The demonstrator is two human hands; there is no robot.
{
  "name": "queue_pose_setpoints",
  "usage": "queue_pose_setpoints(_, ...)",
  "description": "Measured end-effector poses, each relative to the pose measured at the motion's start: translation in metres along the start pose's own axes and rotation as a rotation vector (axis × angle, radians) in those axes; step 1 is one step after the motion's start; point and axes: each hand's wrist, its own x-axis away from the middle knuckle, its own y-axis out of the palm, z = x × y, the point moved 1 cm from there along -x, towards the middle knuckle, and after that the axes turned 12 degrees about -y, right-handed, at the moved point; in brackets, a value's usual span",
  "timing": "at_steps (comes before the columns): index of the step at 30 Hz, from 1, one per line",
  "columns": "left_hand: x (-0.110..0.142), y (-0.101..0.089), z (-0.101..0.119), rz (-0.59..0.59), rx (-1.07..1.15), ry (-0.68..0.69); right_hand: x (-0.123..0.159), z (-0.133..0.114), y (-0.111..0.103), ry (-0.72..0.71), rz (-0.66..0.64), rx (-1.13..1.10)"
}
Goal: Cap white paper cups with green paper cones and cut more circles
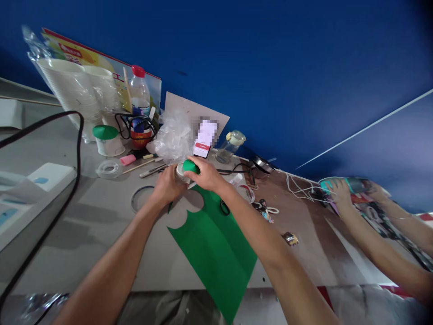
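My left hand (168, 184) is closed around a white paper cup (181, 172), most of which the fingers hide. Against one side of that cup, my right hand (207, 174) grips a green paper piece (191, 166) with thumb and fingers. Below both hands lies a large green paper sheet (213, 243) with rounded cut-outs along its far edge; it hangs over the front table edge. Black-handled scissors (224, 207) appear to rest on the sheet, partly hidden by my right forearm. Farther left stands an upturned white cup (110, 147) topped by a green paper cone (105, 132).
Stacked paper cups (72, 88), a red-capped bottle (139, 92), crumpled plastic (172, 137), a phone (204, 137) and a glass jar (230, 146) line the back. A tape roll (108, 168) lies left. A black cable (79, 158) crosses the left side. Another person's hands (341, 193) work at right.
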Motion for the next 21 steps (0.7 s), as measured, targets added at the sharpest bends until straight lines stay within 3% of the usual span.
queue_pose_setpoints(13, 0.0072, 0.0067, -0.0015, 0.043, -0.134, -0.037, -0.0002, -0.0013, 0.0111, -0.056, -0.072, 0.0)
queue_pose_setpoints(21, 0.0088, 0.0044, 0.0029, 0.028, -0.155, -0.061, -0.0024, -0.0037, 0.0112, -0.068, -0.027, -0.048)
